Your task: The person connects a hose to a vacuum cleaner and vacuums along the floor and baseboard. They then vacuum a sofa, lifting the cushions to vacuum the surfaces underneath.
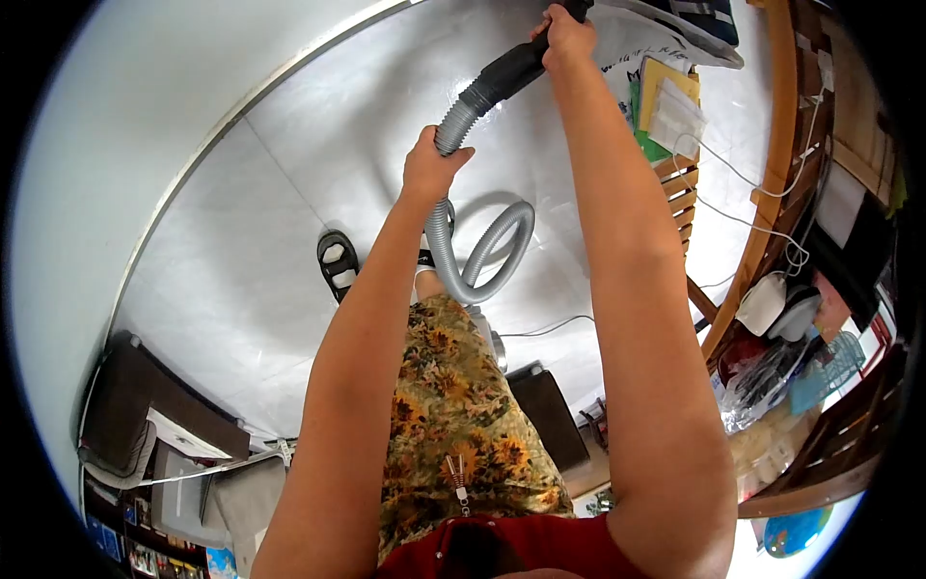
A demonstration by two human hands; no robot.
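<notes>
A grey ribbed vacuum hose (503, 253) loops down over the floor in front of my legs. My left hand (431, 169) is wrapped round its upper stretch, thumb pointing right. The hose ends in a black handle (511, 74) that slants up to the right. Near the top edge, my right hand (567, 39) grips this handle close to where the black tube begins. The far end of the tube lies beyond the top of the view. Part of a grey vacuum body (492, 340) shows beside my patterned clothing.
A black sandal (338, 262) lies on the pale tiled floor (241, 222). At right stand a wooden slatted seat (683, 198) with papers (675, 116) on it, trailing white cables and a cluttered wooden shelf. A dark brown box-like piece (164, 405) stands lower left, by the curved wall.
</notes>
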